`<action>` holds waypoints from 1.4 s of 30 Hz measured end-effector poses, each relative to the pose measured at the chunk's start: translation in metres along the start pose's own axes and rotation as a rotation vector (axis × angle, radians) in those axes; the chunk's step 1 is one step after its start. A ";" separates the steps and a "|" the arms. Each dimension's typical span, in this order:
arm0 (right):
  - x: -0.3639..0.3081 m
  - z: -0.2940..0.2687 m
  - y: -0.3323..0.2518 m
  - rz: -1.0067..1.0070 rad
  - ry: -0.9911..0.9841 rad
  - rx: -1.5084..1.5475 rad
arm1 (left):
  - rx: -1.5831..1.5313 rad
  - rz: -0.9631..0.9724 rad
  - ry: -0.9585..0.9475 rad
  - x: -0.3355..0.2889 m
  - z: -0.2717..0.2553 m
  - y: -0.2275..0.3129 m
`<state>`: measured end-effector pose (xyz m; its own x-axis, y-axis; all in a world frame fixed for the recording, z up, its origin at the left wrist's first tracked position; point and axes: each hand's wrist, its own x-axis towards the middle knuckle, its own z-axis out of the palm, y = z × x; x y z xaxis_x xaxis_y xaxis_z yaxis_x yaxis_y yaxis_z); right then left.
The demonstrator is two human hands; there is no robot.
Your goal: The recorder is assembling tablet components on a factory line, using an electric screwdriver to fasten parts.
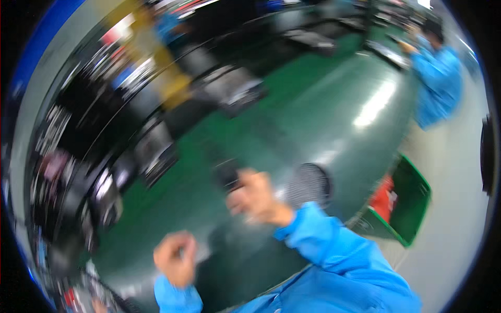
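Note:
My right hand reaches over the green table with its fingers closed on a small black blocky object. Motion blur hides what kind of thing it is. To the left and nearer me, my left hand is raised over the table with its fingers curled in. A dark spot shows between thumb and fingers, but whether it is a thing or a shadow is not clear. Just right of my right wrist lies a round, dark-rimmed tray with a grey meshed or ribbed surface.
A green crate with red material inside stands by the table's right edge. Black equipment lines the far side, near a yellow post. At the far right, a co-worker in blue works at the table.

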<state>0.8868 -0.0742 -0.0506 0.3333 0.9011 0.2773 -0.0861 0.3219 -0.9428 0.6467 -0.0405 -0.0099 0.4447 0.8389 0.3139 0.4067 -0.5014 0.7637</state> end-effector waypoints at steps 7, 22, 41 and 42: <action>0.006 0.010 0.013 0.008 0.039 0.192 | -0.799 -0.576 0.601 0.026 -0.129 -0.149; 0.002 -0.025 0.015 0.014 0.020 0.234 | -1.166 -0.553 0.890 0.106 -0.195 -0.274; 0.007 -0.052 0.000 -0.105 -0.132 0.222 | -1.140 -0.415 0.647 0.150 -0.138 -0.172; 0.006 -0.055 0.001 -0.073 -0.199 0.184 | -1.112 -0.384 0.597 0.146 -0.126 -0.152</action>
<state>0.9401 -0.0845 -0.0595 0.1555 0.9072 0.3908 -0.2443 0.4187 -0.8747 0.5496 0.1847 -0.0091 -0.0857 0.9953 -0.0456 -0.5688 -0.0113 0.8224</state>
